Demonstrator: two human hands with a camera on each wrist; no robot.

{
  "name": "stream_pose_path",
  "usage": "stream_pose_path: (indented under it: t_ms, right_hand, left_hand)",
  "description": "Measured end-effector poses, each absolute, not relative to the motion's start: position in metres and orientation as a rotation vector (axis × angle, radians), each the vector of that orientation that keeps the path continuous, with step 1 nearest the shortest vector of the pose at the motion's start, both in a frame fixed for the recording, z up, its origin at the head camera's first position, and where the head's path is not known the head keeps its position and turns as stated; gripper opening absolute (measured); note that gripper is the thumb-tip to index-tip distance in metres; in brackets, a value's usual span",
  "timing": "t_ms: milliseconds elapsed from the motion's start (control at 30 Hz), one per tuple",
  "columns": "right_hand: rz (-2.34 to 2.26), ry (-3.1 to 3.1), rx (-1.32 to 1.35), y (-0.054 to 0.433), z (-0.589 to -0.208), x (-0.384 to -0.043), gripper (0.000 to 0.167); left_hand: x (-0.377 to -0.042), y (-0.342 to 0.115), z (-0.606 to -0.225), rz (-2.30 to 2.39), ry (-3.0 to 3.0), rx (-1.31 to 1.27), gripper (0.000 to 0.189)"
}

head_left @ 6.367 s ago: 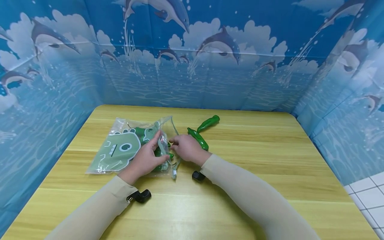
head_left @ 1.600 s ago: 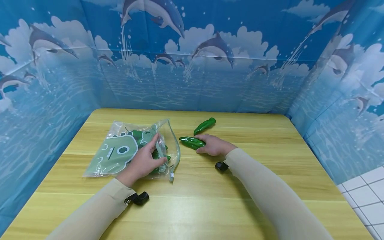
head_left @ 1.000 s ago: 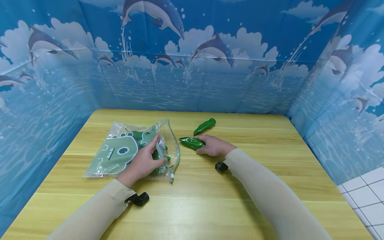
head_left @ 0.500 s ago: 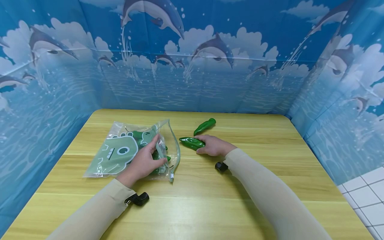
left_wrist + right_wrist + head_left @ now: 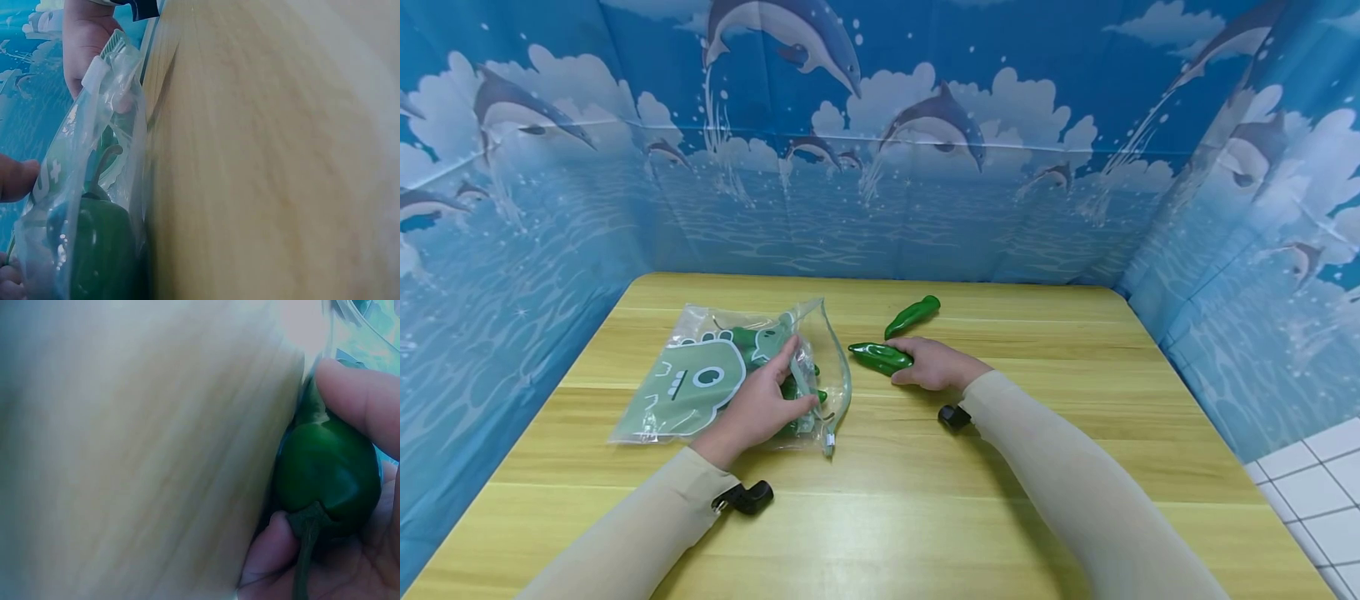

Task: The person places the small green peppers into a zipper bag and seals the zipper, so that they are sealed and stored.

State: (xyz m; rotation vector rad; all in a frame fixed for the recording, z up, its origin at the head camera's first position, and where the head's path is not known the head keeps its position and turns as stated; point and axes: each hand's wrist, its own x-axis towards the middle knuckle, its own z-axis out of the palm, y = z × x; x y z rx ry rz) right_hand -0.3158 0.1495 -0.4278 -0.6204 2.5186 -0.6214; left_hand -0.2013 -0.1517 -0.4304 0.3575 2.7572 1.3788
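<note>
A clear slider zip bag (image 5: 696, 392) printed with a green cartoon monster lies on the table, its mouth facing right. Inside it are green peppers (image 5: 103, 244), partly hidden by the print and the hand. My left hand (image 5: 756, 417) holds the bag's upper side by the mouth, thumb and fingers spread along it. A long green pepper (image 5: 878, 357) lies right of the mouth; my right hand (image 5: 934, 363) grips its stem end. In the right wrist view, thumb and fingers wrap round this pepper (image 5: 331, 475). Another green pepper (image 5: 913, 315) lies just behind it, untouched.
The wooden table (image 5: 1037, 467) has rounded back corners. A blue dolphin-print curtain (image 5: 880, 208) encloses its back and sides. The bag's slider (image 5: 829, 442) hangs at the near end of its mouth. White tiles (image 5: 1307, 475) show at the lower right.
Since the earliest frame my right hand has moved right from the bag's mouth to a loose pepper, which it grips and which has turned more level. Over the last second nothing has visibly moved.
</note>
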Motion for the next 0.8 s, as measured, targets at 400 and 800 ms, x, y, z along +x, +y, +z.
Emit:
stream_pose_path:
  t_ms: [400,800]
  right_hand:
    - [-0.619,2.515,-0.632,0.1497,-0.4247,-0.3162,0.075]
    - [-0.73,2.536,-0.633,0.1513,-0.4222,-0.3147,0.073]
  left_hand:
    - [-0.1999,-0.151,-0.4309,1.392,2.747,0.356,0.106]
    - [-0.2004,-0.1509,-0.4324,1.395,2.753,0.368,0.106]
